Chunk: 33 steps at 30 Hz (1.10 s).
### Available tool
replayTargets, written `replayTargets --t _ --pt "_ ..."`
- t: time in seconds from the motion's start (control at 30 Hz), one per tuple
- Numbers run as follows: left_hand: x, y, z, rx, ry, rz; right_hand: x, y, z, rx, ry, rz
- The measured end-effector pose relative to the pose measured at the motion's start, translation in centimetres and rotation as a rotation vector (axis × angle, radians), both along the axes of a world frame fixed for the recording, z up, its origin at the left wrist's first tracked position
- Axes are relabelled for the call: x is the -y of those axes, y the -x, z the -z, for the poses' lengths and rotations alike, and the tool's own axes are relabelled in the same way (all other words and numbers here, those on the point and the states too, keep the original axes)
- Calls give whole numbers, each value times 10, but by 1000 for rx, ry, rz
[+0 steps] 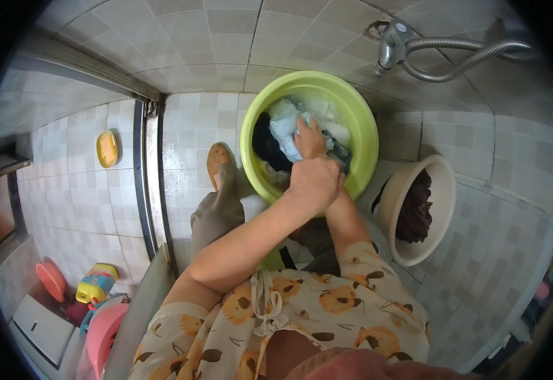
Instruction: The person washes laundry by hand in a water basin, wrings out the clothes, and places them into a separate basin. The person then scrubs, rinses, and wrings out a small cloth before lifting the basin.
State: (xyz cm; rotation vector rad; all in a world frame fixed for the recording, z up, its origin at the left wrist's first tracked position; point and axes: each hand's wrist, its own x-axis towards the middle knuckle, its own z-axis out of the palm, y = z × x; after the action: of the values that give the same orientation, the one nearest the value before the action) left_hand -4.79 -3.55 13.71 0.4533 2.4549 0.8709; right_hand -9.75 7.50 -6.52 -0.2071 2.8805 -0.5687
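Observation:
A lime-green basin (368,158) of wet laundry stands on the tiled floor in front of me. Inside it my right hand (311,140) is closed on a light blue cloth (282,126), its fingers partly sunk in the folds. My left hand (317,180) crosses over from the left and is closed around my right wrist; most of its fingers are hidden. Dark cloth (266,140) lies at the basin's left side, and white cloth (319,109) in cloudy water toward the back. Greyish-green fabric (339,154) shows just right of my right hand.
Right of the basin, a cream tub (444,212) holds a dark maroon cloth (415,209). A metal shower fitting (387,50) with its hose (441,77) hangs at back right. Left are a door track (154,177), a yellow soap dish (106,149) and a yellow bottle (96,283).

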Motion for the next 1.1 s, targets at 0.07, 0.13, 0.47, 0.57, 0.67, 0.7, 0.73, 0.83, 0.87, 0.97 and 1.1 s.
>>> replayTargets --t 0.07,0.13,0.47,0.57,0.67,0.7,0.73,0.83,0.87,0.97,1.1 --pt "-2 -5 5 -35 10 -32 8 5 29 28 -98 66" --pt "-27 -5 1 -79 -56 13 -61 10 94 -353 -307 108" --pt "-31 0 41 -238 -313 -404 -62 49 -59 393 1125 726" --pt "-42 20 69 -182 -555 -790 -60 31 -127 222 1247 585" --pt "-43 36 41 683 -991 -1187 -53 7 -193 267 1342 477" --pt "-36 39 38 770 -1047 -1240 -39 -3 -220 276 1340 438" --pt "-34 46 38 870 -1105 -1279 -35 -10 -234 265 1336 436" --pt "-38 49 84 886 -1507 -1168 -12 -29 -246 91 1255 198" --pt "-32 49 110 871 -1508 -1179 6 -29 -240 99 1264 186" --pt "-53 33 102 1143 -1849 -849 -11 -24 -190 -230 711 136" --pt "-61 22 68 503 -1063 -862 -70 4 -135 -460 149 422"
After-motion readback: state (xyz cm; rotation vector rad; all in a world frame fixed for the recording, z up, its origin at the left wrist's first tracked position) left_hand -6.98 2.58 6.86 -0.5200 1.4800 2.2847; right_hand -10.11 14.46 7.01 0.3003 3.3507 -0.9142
